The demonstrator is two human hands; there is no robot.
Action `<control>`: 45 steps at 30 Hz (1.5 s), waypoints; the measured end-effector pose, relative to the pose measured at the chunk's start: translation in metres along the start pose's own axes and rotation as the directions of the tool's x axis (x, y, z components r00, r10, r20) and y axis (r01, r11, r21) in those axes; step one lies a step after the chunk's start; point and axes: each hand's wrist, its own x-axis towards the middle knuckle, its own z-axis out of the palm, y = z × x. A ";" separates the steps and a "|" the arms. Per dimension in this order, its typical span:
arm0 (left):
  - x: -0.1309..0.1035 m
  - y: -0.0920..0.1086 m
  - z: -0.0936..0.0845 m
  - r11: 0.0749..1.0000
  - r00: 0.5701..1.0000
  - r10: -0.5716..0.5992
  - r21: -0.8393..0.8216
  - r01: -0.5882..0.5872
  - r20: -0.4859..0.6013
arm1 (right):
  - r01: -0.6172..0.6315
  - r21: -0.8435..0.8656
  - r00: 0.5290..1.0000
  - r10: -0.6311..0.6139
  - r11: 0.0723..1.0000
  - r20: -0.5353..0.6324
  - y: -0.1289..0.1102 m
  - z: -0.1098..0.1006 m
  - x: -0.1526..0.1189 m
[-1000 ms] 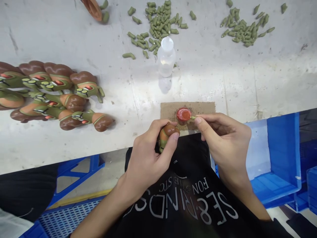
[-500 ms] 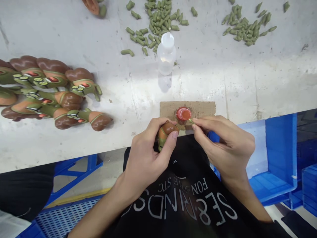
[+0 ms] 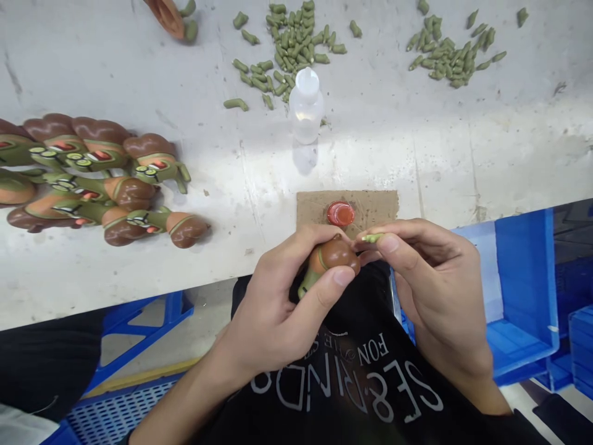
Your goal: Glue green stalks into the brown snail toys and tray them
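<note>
My left hand (image 3: 282, 296) is wrapped round a toy figure (image 3: 334, 256) with a glossy brown top, an orange band and a green part below. Between the thumb and fingertips of my right hand (image 3: 430, 284) is a small green piece (image 3: 371, 238), pinched just right of the figure's brown end. Right fingertips and figure are very close; whether they touch I cannot tell. Just beyond my hands a red cap-like dish (image 3: 340, 213) lies on a piece of brown cardboard (image 3: 377, 201) at the table's near edge.
A translucent bottle (image 3: 306, 111) stands beyond the cardboard. Loose green pieces lie in a middle pile (image 3: 291, 46) and a right pile (image 3: 451, 59). Several finished-looking figures (image 3: 102, 179) rest at left. An orange part (image 3: 167, 17) lies far left; a blue crate (image 3: 528, 296) is below the edge at right.
My right hand has drawn the green piece back from the red dish and turned it. My left hand has tilted the figure and shifted it slightly right, closer to the right fingers.
</note>
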 end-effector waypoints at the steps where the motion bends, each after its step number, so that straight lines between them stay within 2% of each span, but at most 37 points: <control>1: 0.001 0.001 0.000 1.000 1.000 0.011 0.010 -0.011 0.011 | -0.003 0.000 1.000 0.003 1.000 0.000 0.000 0.000 0.000; 8: 0.006 0.002 -0.001 0.994 0.997 0.053 0.093 -0.059 0.059 | -0.002 0.010 1.000 0.002 1.000 -0.008 -0.004 0.003 0.000; 17: 0.005 0.000 -0.002 0.983 0.994 0.054 0.168 -0.069 0.094 | 0.052 -0.113 0.998 -0.050 0.992 0.026 -0.004 0.003 0.000; 21: 0.005 -0.002 -0.003 0.977 0.990 0.071 0.192 -0.094 0.122 | 0.147 -0.181 0.987 -0.133 0.972 0.088 -0.006 -0.001 0.000; 25: 0.005 -0.003 -0.005 0.967 0.972 0.134 0.190 -0.172 0.195 | 0.248 -0.244 0.966 -0.220 0.938 0.136 -0.009 -0.004 0.000; 31: 0.008 -0.002 -0.011 0.954 0.942 0.204 0.161 -0.252 0.265 | 0.314 -0.292 0.949 -0.286 0.904 0.135 -0.013 -0.005 -0.006; 34: 0.006 -0.002 -0.010 0.983 0.959 0.155 0.061 -0.174 0.238 | 0.339 -0.305 0.939 -0.299 0.890 0.171 -0.021 -0.007 -0.003; 36: 0.006 -0.003 -0.007 0.991 0.979 0.053 -0.133 -0.027 0.196 | 0.329 -0.297 0.943 -0.295 0.896 0.156 -0.024 -0.011 0.007; 37: 0.006 -0.003 -0.006 0.963 0.983 -0.009 -0.263 0.059 0.185 | 0.325 -0.303 0.946 -0.307 0.896 0.105 -0.025 -0.016 0.016; 39: 0.010 -0.005 -0.005 0.832 0.974 -0.115 -0.517 0.203 0.197 | 0.325 -0.372 0.927 -0.371 0.869 -0.056 -0.021 -0.031 0.043; 41: 0.014 -0.006 -0.007 0.641 0.953 -0.170 -0.707 0.299 0.249 | 0.309 -0.529 0.866 -0.464 0.790 -0.188 -0.013 -0.054 0.077; 43: 0.019 -0.005 -0.012 0.424 0.920 -0.190 -0.817 0.391 0.342 | 0.256 -0.689 0.819 -0.531 0.678 -0.217 -0.003 -0.079 0.114; 45: 0.022 -0.004 -0.018 0.216 0.884 -0.166 -0.859 0.465 0.437 | 0.228 -0.792 0.804 -0.568 0.566 -0.174 0.006 -0.097 0.147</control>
